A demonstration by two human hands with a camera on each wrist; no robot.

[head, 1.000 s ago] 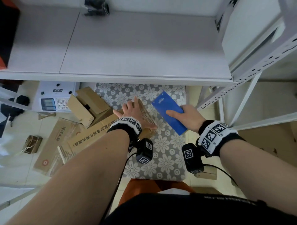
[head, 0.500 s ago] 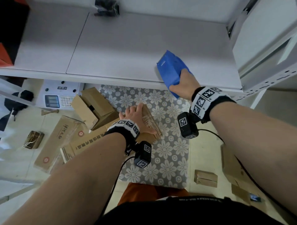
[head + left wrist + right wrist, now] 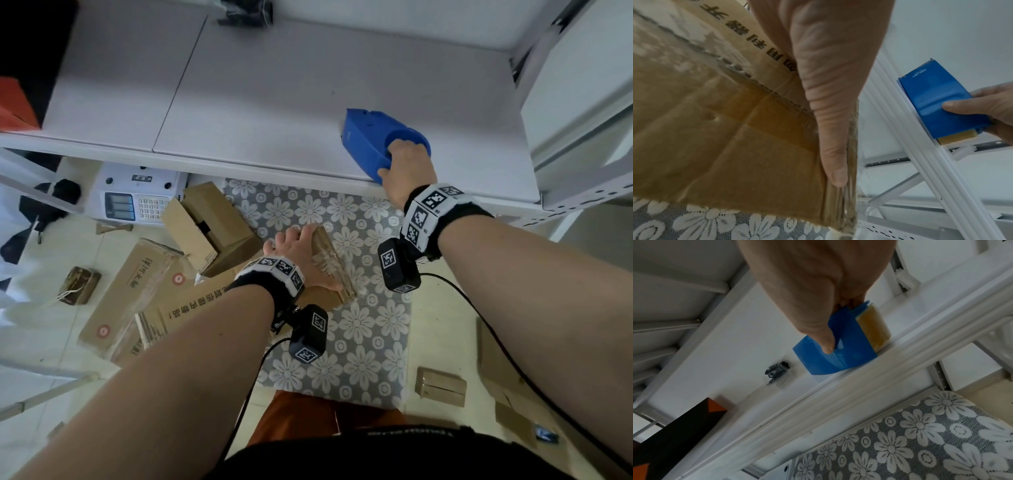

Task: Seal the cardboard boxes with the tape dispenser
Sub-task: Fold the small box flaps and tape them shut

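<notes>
A blue tape dispenser (image 3: 373,144) with a brown tape roll (image 3: 873,327) sits at the front edge of the white shelf (image 3: 274,102). My right hand (image 3: 407,161) grips its rear end, thumb on its side (image 3: 827,344). Below the shelf, a taped cardboard box (image 3: 334,263) lies on the flowered mat (image 3: 363,329). My left hand (image 3: 301,253) rests flat on top of it. In the left wrist view the thumb (image 3: 830,129) lies straight along the box's (image 3: 735,138) taped edge, with the dispenser (image 3: 937,100) up to the right.
An open small carton (image 3: 212,226), a white scale (image 3: 133,198) and flattened cartons (image 3: 137,291) lie on the floor at left. Small boxes (image 3: 440,387) sit at right. A bag of black screws (image 3: 245,12) lies far back on the shelf. A white rack (image 3: 582,102) stands at right.
My right hand has lifted the dispenser from the mat up onto the shelf's front edge. The left hand has stayed on the box.
</notes>
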